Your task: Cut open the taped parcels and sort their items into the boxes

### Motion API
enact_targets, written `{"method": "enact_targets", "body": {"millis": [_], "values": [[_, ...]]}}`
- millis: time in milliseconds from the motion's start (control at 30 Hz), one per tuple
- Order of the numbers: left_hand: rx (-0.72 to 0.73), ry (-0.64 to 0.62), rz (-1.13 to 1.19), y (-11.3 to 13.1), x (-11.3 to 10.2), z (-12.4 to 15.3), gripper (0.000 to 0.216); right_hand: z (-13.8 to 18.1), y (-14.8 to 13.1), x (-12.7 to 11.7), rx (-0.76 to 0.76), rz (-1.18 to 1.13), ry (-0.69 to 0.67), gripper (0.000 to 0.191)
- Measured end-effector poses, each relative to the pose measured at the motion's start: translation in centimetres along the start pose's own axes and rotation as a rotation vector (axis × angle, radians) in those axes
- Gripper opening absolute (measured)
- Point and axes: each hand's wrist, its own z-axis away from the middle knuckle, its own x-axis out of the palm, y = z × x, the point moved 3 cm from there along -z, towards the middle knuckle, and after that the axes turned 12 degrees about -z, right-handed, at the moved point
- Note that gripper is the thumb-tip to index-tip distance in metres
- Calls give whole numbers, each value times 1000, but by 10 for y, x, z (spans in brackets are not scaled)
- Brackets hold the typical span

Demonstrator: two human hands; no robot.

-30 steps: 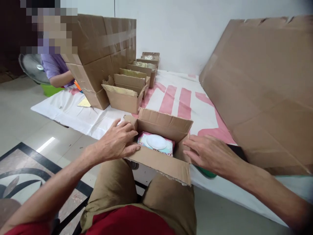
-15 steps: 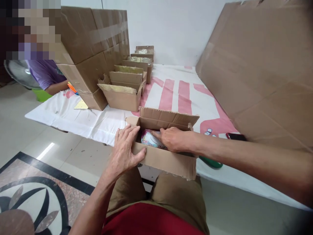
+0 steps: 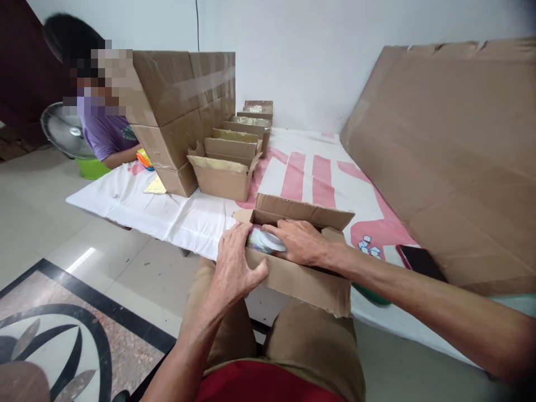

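Observation:
An open cardboard box [image 3: 304, 285] sits at the table's front edge, its long flaps folded outward. Inside its left end lies a printed pack of wipes [image 3: 256, 240] with a white oval lid. My left hand [image 3: 237, 259] grips the box's near left corner, fingers over the left side and thumb on the front flap. Into the box reaches my right hand [image 3: 304, 241], its index finger on the pack beside the lid and its other fingers curled. The lower fingers and the rest of the contents are partly hidden.
Stacked cardboard boxes [image 3: 171, 111] stand left, with a row of open boxes [image 3: 224, 178] beside them. A large cardboard panel [image 3: 444, 167] leans at right. A phone [image 3: 422, 262] and a green object [image 3: 372, 294] lie nearby. Another person [image 3: 103, 128] sits beyond the stack.
The camera view has shifted, so everything appears lower and further right. My right hand stays in the box; more of the pack's white lid shows. My left hand still holds the box corner.

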Motion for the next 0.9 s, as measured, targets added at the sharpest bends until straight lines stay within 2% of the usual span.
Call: {"method": "enact_targets", "body": {"millis": [100,200,267,367,433,467,567,633,767,900], "values": [[-36,-8,-8,0,2,-2,74,12,2,-23,27,-23,39,61],[-51,-5,-61,2,-1,-3,78,36,5,-55,24,-57,184,64],[-36,46,-121,9,-11,-5,78,57,6,-78,11,-99,321,66],[63,170,-156,27,-39,-12,72,90,6,-103,-25,-150,471,64],[135,169,-43,41,-57,-20,74,109,3,-114,-61,-135,543,61],[158,114,70,48,-63,-25,81,117,1,-118,-86,-114,572,60],[184,-185,491,65,-67,-40,107,135,-8,-124,-173,-54,617,59],[171,-302,668,75,-62,-47,114,142,-14,-125,-195,-36,618,59],[81,-278,806,83,-45,-51,108,151,-17,-129,-123,-58,592,73],[-44,-213,960,79,-34,-54,98,166,4,-128,-48,-165,598,91]]}}
